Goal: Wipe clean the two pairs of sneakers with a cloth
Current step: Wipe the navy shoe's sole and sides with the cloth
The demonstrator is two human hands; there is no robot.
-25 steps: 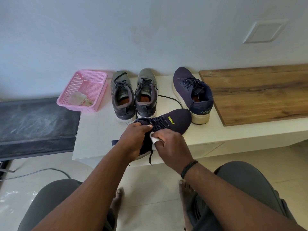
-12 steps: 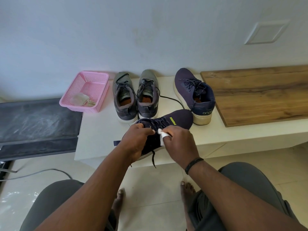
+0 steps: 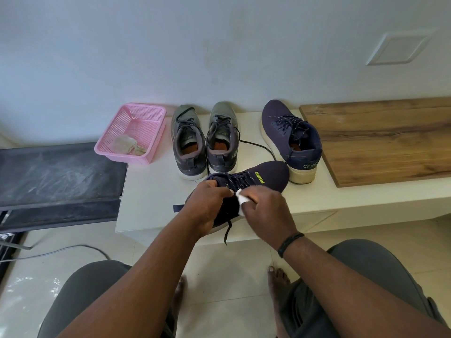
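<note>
The white ledge (image 3: 151,191) I sit facing runs along the wall, and a wooden board (image 3: 380,140) lies flat on its right part, with a dark panel (image 3: 58,174) butting against its left end. Toward the left of the ledge sits a pink basket (image 3: 156,132) with a crumpled rag (image 3: 124,144) in its near corner. Just right of the basket my grey sneakers stand side by side, toes to the wall: the left grey sneaker (image 3: 186,140) and the right grey sneaker (image 3: 223,135) touch or nearly touch along their sides, and a loose lace trails from the right one across the ledge. Further right, just beside the board, the navy sneaker with the pale sole (image 3: 288,137) stands with its heel toward me. Its mate, the navy sneaker in my hands (image 3: 266,176), is tipped over the front edge of the ledge, toe pointing right and away, a lace end dangling below. My left hand (image 3: 207,208) curls around its heel and collar, fingers hooked over the opening. My right hand (image 3: 266,211) pinches a small white cloth (image 3: 240,201) between curled fingers and thumb, pressing it against the lacing area.
</note>
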